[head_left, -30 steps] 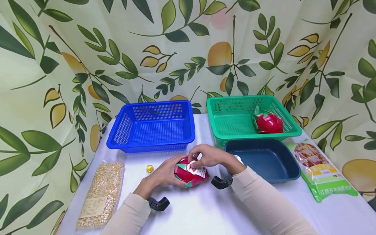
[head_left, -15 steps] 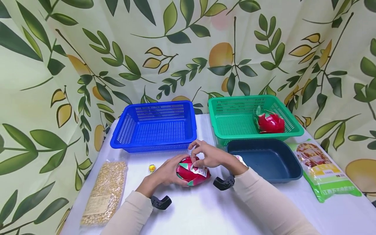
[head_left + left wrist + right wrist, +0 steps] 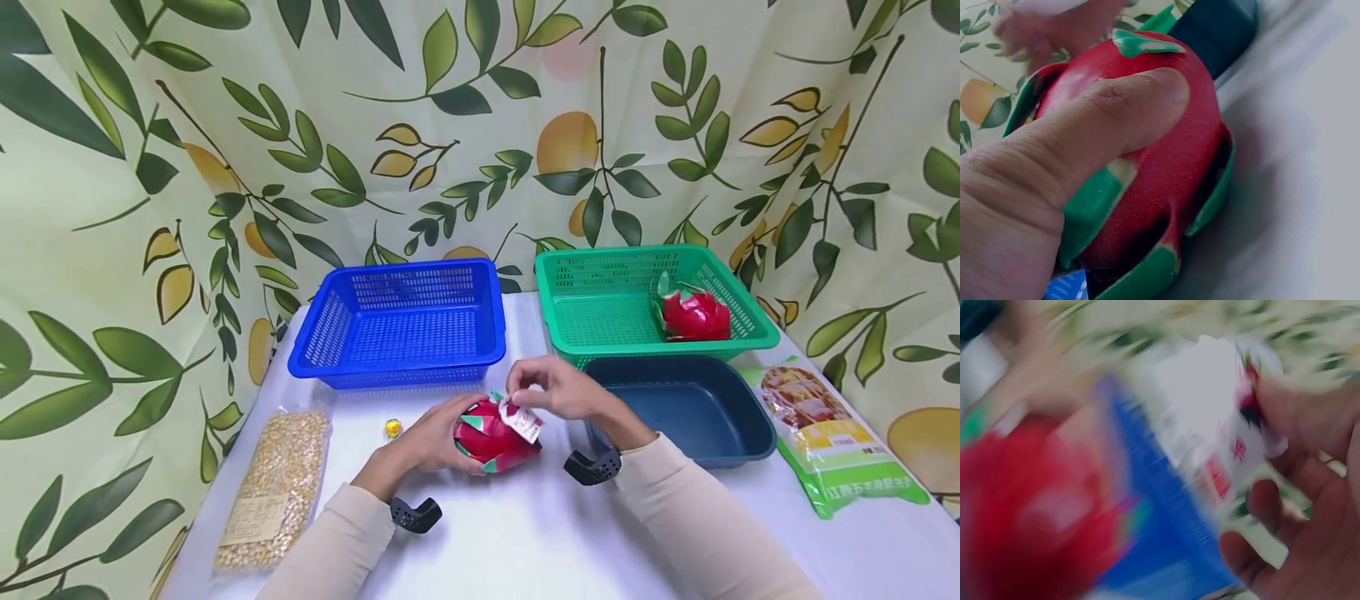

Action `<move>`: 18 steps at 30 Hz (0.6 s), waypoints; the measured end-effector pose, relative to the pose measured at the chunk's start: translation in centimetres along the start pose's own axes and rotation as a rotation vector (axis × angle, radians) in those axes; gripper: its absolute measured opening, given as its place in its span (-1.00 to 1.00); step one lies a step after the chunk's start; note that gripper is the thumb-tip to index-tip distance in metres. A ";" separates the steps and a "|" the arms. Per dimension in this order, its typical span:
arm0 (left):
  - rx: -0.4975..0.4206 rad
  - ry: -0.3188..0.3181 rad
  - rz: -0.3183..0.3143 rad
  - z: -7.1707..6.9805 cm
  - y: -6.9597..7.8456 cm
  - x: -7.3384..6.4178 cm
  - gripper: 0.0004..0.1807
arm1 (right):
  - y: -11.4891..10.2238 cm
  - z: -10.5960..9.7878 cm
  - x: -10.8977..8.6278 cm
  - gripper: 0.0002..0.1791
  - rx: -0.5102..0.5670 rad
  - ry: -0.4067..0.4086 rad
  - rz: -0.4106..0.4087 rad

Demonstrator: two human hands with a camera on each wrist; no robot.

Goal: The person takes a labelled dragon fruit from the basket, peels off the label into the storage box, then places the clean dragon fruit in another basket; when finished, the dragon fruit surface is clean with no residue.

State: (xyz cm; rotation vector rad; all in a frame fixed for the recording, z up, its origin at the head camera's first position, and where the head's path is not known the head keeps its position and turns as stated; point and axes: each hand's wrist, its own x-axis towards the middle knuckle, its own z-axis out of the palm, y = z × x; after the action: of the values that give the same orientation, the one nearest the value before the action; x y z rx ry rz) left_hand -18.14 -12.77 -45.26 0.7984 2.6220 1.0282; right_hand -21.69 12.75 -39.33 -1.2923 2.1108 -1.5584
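Observation:
My left hand (image 3: 431, 437) grips a red dragon fruit (image 3: 491, 442) with green-tipped scales, holding it low over the white table. In the left wrist view the thumb lies along the red skin of the fruit (image 3: 1166, 169). A white printed label (image 3: 522, 423) is pinched between the thumb and index finger of my right hand (image 3: 555, 387). Seen from the right wrist, the label (image 3: 1204, 412) hangs crinkled from the fingertips, apart from the blurred fruit (image 3: 1041, 519). The other right fingers are loosely curled.
Behind the hands are a blue basket (image 3: 397, 368) and a green basket (image 3: 588, 321) containing another dragon fruit (image 3: 696, 317). A dark blue basin (image 3: 690, 412) and a green-and-yellow food bag (image 3: 832, 442) lie right. A bag of pale grains (image 3: 281, 475) and a yellow wrapped candy (image 3: 393, 428) lie left.
The right hand has moved right and slightly up, drawing the label off the dragon fruit's surface. The left hand keeps its grip. The whole view has shifted slightly.

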 end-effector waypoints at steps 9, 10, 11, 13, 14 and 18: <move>-0.018 0.006 -0.012 0.1 -0.1 0.1 0.09 | -4.2 -5.2 -0.5 -0.94 0.088 0.150 0.029; -0.016 0.006 -0.015 0.1 -0.1 0.0 0.09 | -4.4 -5.7 -0.8 -0.95 0.072 0.149 0.045; -0.010 0.005 -0.019 0.1 -0.1 0.0 0.09 | -4.5 -6.3 -1.1 -0.95 0.052 0.150 0.064; -0.008 0.003 -0.024 0.1 -0.1 -0.1 0.10 | -4.7 -7.4 -1.8 -0.96 0.014 0.157 0.097; -0.010 0.002 -0.026 0.2 -0.1 -0.1 0.10 | -4.7 -8.0 -2.2 -0.96 -0.006 0.161 0.113; -0.018 -0.007 -0.038 0.2 0.0 -0.1 0.10 | -4.7 -9.9 -3.9 -0.96 -0.070 0.175 0.161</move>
State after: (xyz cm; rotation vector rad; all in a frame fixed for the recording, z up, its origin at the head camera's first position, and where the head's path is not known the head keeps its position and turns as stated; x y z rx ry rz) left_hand -17.94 -12.72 -45.41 0.7437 2.6076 1.0356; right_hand -23.10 22.03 -32.38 -1.0089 2.3294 -1.5933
